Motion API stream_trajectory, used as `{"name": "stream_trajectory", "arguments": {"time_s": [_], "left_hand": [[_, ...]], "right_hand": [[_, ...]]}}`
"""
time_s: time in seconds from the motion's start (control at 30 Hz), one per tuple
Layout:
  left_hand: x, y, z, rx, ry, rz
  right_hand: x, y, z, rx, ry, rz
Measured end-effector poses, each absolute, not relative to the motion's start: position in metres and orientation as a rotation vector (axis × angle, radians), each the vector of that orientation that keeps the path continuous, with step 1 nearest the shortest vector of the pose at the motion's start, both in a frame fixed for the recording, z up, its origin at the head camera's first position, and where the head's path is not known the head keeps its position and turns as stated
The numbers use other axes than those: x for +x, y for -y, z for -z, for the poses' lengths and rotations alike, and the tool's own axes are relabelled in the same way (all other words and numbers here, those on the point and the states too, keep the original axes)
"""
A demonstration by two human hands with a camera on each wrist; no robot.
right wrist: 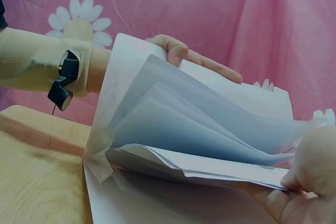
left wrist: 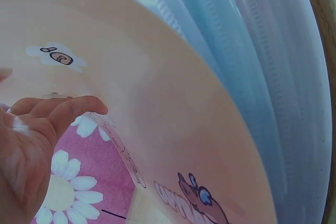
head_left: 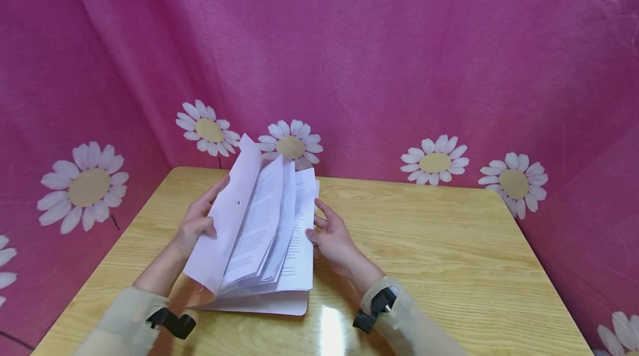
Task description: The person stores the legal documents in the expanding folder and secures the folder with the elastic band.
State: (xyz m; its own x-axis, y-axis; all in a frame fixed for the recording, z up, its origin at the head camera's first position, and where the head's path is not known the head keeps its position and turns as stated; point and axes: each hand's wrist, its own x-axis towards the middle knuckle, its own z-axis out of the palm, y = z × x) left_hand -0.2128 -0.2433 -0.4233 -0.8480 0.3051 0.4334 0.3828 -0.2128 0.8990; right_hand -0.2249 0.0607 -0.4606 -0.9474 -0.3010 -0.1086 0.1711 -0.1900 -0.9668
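A document folder (head_left: 267,305) lies open on the table, its printed pages (head_left: 260,220) fanned apart. The cover (head_left: 227,217) is pale inside; its peach outside (left wrist: 142,72) carries cartoon drawings. My left hand (head_left: 197,223) holds that cover raised at the left edge, thumb on the inner face and fingers behind it. Blue-tinted clear sleeves (left wrist: 231,40) show past the cover in the left wrist view. At the right edge of the pages, my right hand (head_left: 334,237) pinches several sheets (right wrist: 231,169) between thumb and fingers, lifting them off the back cover.
The wooden table (head_left: 424,256) runs under the folder and off to the right. A pink cloth (head_left: 349,67) with printed daisies hangs behind and at both sides. Each wrist wears a black camera mount (head_left: 172,323) over a pale sleeve.
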Motion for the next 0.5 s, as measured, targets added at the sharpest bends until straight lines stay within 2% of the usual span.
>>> {"name": "stream_trajectory", "arguments": {"time_s": [0.23, 0.5], "left_hand": [[-0.213, 0.243, 0.423, -0.847, 1.944, 2.245], [-0.215, 0.247, 0.425, -0.88, 1.916, 2.257]], "right_hand": [[-0.231, -0.057, 0.464, -0.149, -1.763, 2.168], [-0.238, -0.084, 0.465, -0.299, -1.747, 1.993]]}}
